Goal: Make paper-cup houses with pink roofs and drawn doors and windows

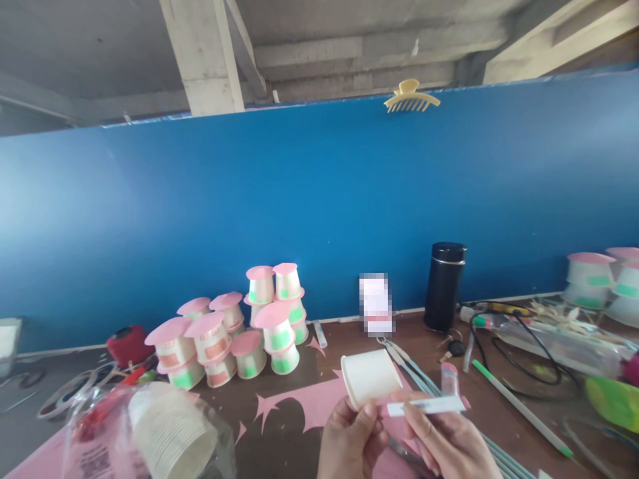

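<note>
My left hand [352, 442] is closed on a plain white paper cup [370, 377], held on its side with the rim to the left. My right hand [452, 442] pinches a narrow white strip [424, 406] against the cup's lower edge. Both hands hover at the bottom centre over pink paper [309, 402] with star-shaped cut-outs on the brown table [324, 362].
Finished cups with pink lids and green or pink patches [239, 332] are piled at left; more stand at far right [602, 279]. A bagged stack of white cups [172, 432] lies at bottom left. A black flask [444, 286], cables, sticks [522, 406] and a blue wall panel [319, 199] lie behind.
</note>
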{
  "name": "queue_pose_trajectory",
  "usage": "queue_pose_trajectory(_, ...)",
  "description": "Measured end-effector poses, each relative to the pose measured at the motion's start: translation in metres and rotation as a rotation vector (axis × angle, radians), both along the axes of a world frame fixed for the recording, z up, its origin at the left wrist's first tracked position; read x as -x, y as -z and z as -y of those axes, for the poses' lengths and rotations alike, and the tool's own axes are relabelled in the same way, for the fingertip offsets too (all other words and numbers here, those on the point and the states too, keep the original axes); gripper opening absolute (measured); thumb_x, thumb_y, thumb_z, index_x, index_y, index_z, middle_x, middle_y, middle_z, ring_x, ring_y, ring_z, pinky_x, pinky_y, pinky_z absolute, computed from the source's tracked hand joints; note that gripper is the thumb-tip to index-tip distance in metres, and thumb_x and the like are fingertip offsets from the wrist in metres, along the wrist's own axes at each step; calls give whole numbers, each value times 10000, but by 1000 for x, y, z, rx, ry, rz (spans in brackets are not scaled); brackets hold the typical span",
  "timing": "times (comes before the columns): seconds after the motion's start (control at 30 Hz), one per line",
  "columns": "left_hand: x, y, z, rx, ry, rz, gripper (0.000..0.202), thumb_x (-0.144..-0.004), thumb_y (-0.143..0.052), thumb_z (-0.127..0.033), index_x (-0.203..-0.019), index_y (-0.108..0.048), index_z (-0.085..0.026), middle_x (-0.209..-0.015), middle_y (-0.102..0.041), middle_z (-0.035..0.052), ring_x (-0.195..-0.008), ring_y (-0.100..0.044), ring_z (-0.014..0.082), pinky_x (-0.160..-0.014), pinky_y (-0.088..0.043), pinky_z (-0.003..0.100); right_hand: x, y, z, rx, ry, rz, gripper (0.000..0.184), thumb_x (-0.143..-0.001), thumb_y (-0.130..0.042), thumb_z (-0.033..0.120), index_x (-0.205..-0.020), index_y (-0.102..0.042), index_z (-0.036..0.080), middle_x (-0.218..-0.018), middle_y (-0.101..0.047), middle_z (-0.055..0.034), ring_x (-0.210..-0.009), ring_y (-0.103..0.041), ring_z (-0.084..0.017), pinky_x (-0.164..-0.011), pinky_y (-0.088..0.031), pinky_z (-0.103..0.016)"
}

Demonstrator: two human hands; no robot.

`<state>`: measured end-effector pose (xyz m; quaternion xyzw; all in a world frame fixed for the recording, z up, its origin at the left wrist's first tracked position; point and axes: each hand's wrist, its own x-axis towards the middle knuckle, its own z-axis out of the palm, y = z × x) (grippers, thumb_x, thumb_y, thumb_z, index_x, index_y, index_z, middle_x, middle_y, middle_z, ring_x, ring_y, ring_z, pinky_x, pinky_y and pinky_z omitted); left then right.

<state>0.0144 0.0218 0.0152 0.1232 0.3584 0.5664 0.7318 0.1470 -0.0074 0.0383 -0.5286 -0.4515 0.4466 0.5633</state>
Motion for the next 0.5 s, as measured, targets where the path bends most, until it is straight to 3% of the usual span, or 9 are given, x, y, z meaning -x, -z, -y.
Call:
queue_pose_trajectory(0.1,6,-2,-2,-30,-51,-1,344,-421,-926,-194,-587,-637,-109,-510,-582,-16,-449,-503,34,-476,-495,126,-11,2,-6,10,81,-183,493,-643,-716,641,-584,-584,169,-446,-378,62,-413,-255,-54,-388,-187,-198)
queue_pose_trajectory(0.17,9,-3,-3,-66,-56,-24,338,-459,-917,-221,-589,-625,-113,-553,-591,-11,-482,-507,34,-512,-505,127,-18,4,-10,-53,127,-246,459,-664,-731,596,-584,-572,173,-470,-421,52,-437,-297,-59,-407,-247,-192)
queue_pose_trajectory(0.37,4,3,-3,-104,-26,-103,395,-506,-892,-359,-638,-595,-135,-609,-607,0,-556,-561,60,-576,-525,157,-11,4,-6,-50,43,-81,465,-748,-656,602,-602,-584,166,-433,-434,49,-411,-331,-57,-410,-255,-191)
queue_pose_trajectory(0.5,5,6,-1,-85,82,-228,477,-506,-859,-479,-739,-614,-142,-641,-642,11,-507,-575,83,-476,-505,185,2,2,-2,-24,-38,-20,472,-726,-655,623,-613,-584,171,-431,-432,52,-401,-345,-63,-397,-258,-200)
